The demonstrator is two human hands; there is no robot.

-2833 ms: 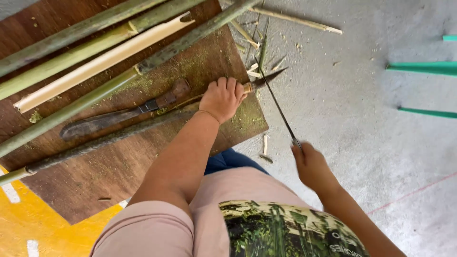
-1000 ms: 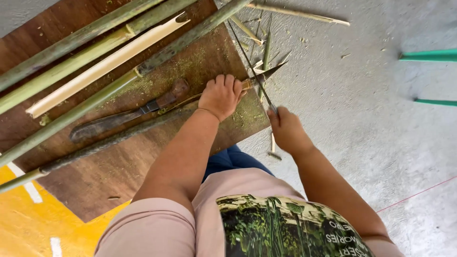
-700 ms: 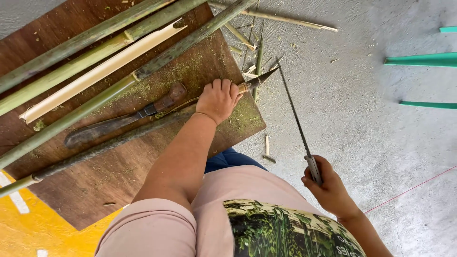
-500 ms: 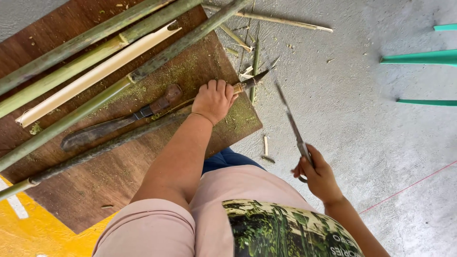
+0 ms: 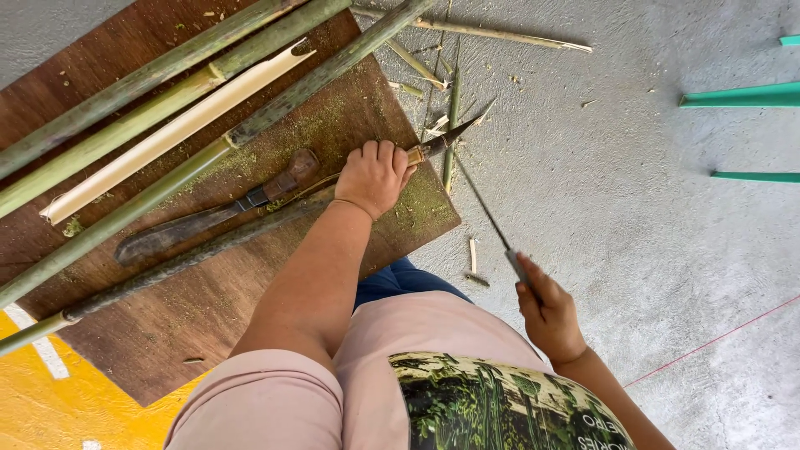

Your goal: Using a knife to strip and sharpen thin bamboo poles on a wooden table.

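Head view: the left hand (image 5: pixel 377 175) pins a knife (image 5: pixel 440 142) to the board (image 5: pixel 250 317), grip closed on its handle. The right hand (image 5: pixel 546 312) grips a thin bamboo strip (image 5: pixel 487 217) drawn against the blade; shavings (image 5: pixel 433 125) suggest much stripping is already done, poles (image 5: pixel 150 125) remain.

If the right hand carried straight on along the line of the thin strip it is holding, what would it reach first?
Probably the knife blade that the left hand holds at the board's edge: from the right hand the bamboo strip runs straight to it. Depth is unclear.
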